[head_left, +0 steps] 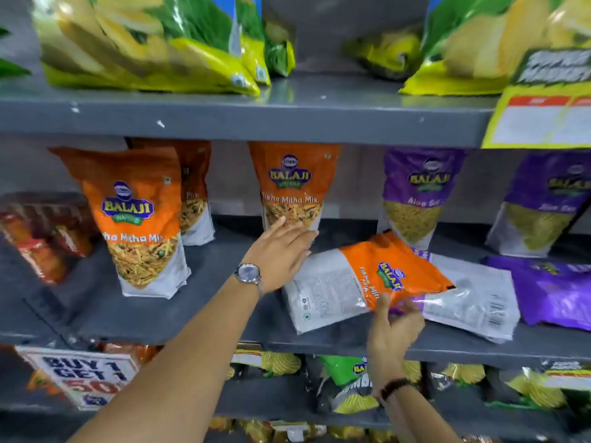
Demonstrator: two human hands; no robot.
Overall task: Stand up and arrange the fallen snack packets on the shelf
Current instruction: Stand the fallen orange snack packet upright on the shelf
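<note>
Fallen orange packet (367, 279) lies flat on mid shelf (192, 318), overlapping a fallen purple packet (473, 302) to its right. L hand (281, 254): open, fingers spread, palm against the packet's white bottom end, no grip. R hand (395, 324): fingers pinch the packet's near edge; upright orange packets (137, 215) stand to the left.

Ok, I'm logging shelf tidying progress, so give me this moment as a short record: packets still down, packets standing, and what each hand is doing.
fallen: orange packet lying over a purple packet; another purple packet flat at right
standing: three orange packets in front, two purple, on the middle shelf
left hand: open, resting against the fallen orange packet's end
right hand: fingers pinching the orange packet's front edge
stage: lift not yet done
</note>
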